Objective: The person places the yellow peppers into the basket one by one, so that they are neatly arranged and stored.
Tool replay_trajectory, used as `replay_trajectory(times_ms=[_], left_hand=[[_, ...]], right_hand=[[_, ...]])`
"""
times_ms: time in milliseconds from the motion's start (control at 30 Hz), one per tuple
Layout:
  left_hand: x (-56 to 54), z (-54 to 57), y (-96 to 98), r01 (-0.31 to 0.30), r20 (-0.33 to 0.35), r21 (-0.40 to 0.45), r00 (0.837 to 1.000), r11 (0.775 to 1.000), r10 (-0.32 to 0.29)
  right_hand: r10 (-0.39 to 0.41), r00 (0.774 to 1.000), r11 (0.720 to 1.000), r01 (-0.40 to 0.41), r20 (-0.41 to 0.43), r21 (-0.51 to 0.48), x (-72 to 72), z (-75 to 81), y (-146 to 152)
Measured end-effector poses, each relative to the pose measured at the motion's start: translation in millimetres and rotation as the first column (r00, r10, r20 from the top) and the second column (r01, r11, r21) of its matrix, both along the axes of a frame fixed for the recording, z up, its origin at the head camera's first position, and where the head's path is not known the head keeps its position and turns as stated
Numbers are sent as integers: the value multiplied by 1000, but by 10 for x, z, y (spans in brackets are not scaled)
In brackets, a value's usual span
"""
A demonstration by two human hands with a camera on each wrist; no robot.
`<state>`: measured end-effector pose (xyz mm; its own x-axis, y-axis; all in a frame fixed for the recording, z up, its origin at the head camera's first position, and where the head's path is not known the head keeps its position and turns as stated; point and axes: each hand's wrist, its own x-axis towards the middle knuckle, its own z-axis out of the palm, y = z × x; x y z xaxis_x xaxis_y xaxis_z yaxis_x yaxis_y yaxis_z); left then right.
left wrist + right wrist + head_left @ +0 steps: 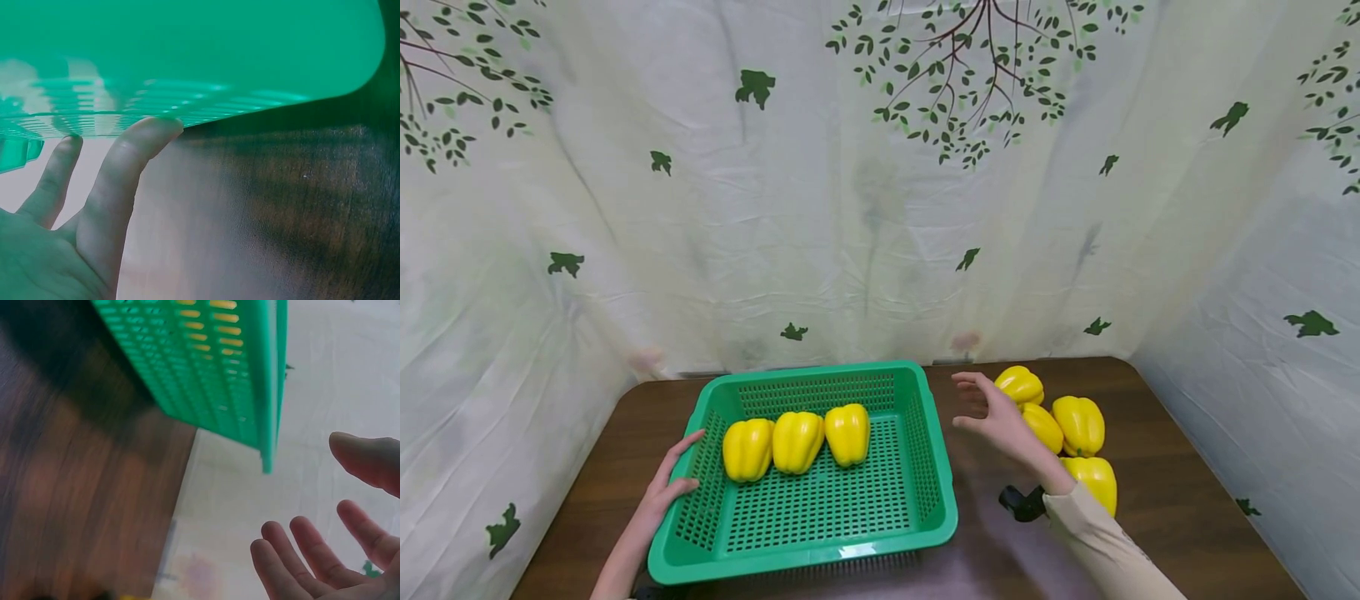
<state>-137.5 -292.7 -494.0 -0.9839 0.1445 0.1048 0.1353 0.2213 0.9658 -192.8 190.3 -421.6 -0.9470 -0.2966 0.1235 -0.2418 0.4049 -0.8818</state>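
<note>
On the brown table, in the head view, the green basket holds a row of three yellow peppers, while four loose peppers lie to its right. The left hand rests its nearly straight fingers on the basket's left edge; light, steady contact there should keep it from sliding. The right hand is spread, thumb apart and holding nothing, between basket and loose peppers, partly covering two of them; on such glossy skins, a wide, gentle grasp would probably serve better than a fingertip pinch. From the left wrist, two digits touch the basket's outer wall, but the remaining fingers cannot be made out. From the right wrist, the loosely extended fingers are clear of the basket; yellow shows through its slots, and a yellow sliver, cut off below, is too small to identify.
</note>
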Motion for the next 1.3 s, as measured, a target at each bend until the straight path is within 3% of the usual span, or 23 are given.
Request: replay_trajectory(times_ms=[433, 967, 1300], left_hand=[[4, 12, 15, -7, 37, 19, 999, 1000, 6], [15, -8, 6, 6, -6, 17, 1000, 1000, -6], [17, -16, -2, 27, -41, 37, 999, 999, -26]], right_hand=[[-70, 996, 997, 71, -61, 16, -10, -96, 313], [-170, 984, 983, 173, -58, 54, 43, -213, 613], [-218, 973, 964, 226, -72, 139, 46, -335, 761]])
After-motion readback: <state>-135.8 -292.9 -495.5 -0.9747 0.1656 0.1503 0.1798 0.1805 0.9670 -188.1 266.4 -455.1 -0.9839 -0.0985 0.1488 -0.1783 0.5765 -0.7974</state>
